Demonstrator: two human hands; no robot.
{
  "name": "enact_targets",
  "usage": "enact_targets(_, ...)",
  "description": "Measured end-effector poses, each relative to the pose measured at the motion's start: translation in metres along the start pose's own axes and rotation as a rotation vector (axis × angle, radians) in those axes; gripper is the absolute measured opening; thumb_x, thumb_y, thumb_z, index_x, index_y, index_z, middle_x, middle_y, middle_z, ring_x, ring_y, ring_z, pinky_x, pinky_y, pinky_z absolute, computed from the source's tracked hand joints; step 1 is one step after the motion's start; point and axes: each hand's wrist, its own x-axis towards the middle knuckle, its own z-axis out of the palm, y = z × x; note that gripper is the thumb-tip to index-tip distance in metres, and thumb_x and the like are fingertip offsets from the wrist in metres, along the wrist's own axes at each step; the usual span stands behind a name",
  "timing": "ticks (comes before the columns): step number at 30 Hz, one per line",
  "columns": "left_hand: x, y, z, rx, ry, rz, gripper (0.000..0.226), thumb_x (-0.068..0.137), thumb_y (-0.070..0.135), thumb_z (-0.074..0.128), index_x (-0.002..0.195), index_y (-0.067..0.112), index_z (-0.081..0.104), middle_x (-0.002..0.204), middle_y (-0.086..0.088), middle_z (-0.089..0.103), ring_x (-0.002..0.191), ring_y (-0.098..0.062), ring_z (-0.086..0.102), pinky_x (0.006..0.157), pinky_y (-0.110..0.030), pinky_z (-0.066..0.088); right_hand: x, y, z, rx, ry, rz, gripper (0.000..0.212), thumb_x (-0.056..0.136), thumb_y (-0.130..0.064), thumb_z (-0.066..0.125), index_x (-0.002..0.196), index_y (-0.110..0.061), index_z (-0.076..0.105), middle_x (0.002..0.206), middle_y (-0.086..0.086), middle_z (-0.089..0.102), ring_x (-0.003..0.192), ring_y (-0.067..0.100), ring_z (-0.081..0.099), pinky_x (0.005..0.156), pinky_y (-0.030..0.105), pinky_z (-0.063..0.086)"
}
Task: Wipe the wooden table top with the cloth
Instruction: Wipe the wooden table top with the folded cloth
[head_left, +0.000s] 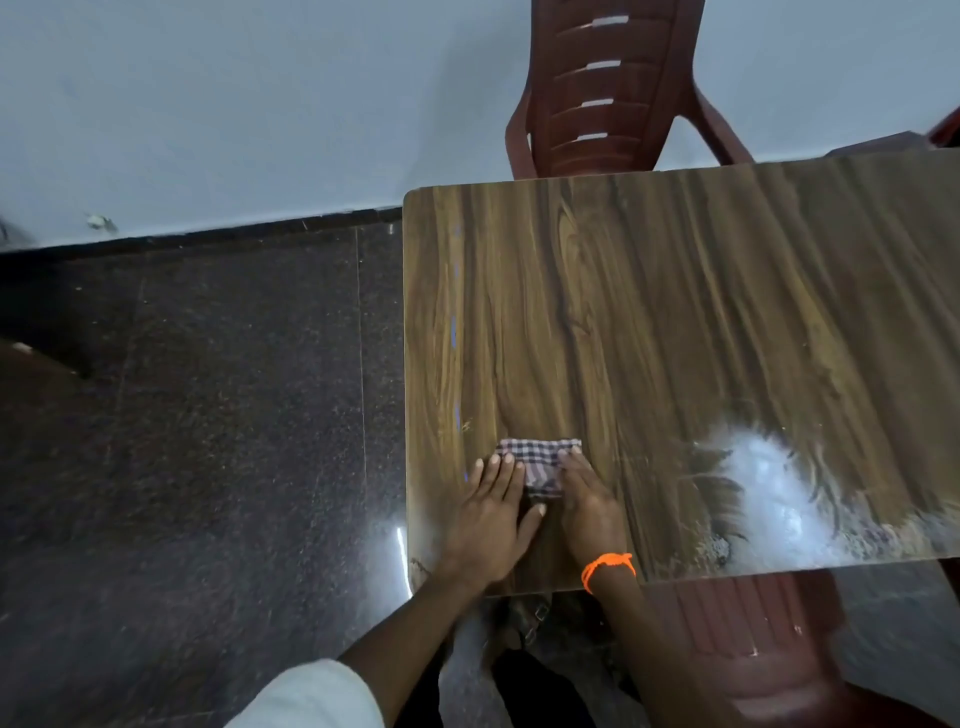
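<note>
**Cloth pinned flat near the counter's left corner, powder patch unwiped**

Cloth (537, 465), a small folded checked piece, lies on the wooden counter (649, 312) close to its near-left corner. Both hands press it flat: the left hand (491, 519) covers its left part with straight fingers, thumb stretched toward the other hand, and the right hand (589, 506) lies on its right part, fingers also extended. Neither grip closes round the fabric; both are open palms bearing down on it. An orange thread bracelet (608, 566) circles the right wrist.

To the right, well apart from the cloth, a whitish smeared patch (769, 483) spreads toward the near edge, partly lost in glare. A red plastic chair (602, 88) stands beyond the far edge, and another (769, 649) sits below the near edge.

Risks, as I judge them: with only flat pressure, the small fold could slip out from under the palms or unfold during a stroke. A sweep through the patch toward the near edge could push residue off onto the chair or the dark stone floor (208, 415). The glare could also hide streaks, leaving parts missed.
</note>
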Motion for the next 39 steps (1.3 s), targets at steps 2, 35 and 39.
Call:
enact_targets(2, 0.019, -0.009, -0.014, 0.038, -0.013, 0.034, 0.073, 0.106, 0.055, 0.019, 0.16, 0.007, 0.022, 0.168, -0.013, 0.02, 0.158, -0.023, 0.008, 0.128, -0.04, -0.006, 0.017, -0.008, 0.001, 0.025, 0.027, 0.068, 0.04, 0.082, 0.008, 0.061, 0.121, -0.003, 0.062, 0.133, 0.011, 0.057, 0.126, 0.023, 0.05, 0.097, 0.033, 0.048)
enact_targets(35, -0.122, -0.041, 0.032, 0.079, 0.032, 0.069, 0.076, 0.104, 0.051, 0.03, 0.159, 0.0, 0.022, 0.167, -0.019, 0.018, 0.157, -0.028, 0.008, 0.128, -0.047, 0.012, -0.095, -0.064, 0.047, 0.008, 0.04, -0.006, 0.037, 0.083, 0.009, 0.062, 0.119, 0.001, 0.062, 0.133, 0.014, 0.056, 0.129, 0.024, 0.046, 0.106, 0.026, 0.036)
enact_targets(39, -0.166, -0.039, 0.048, 0.058, 0.0, 0.051, 0.078, 0.103, 0.056, 0.029, 0.159, 0.001, 0.021, 0.167, -0.017, 0.019, 0.158, -0.026, 0.006, 0.128, -0.044, 0.006, -0.132, -0.06, 0.048, -0.059, -0.081, -0.102, 0.04, 0.081, 0.01, 0.062, 0.119, -0.003, 0.062, 0.134, 0.007, 0.056, 0.134, 0.016, 0.041, 0.105, 0.029, 0.04)
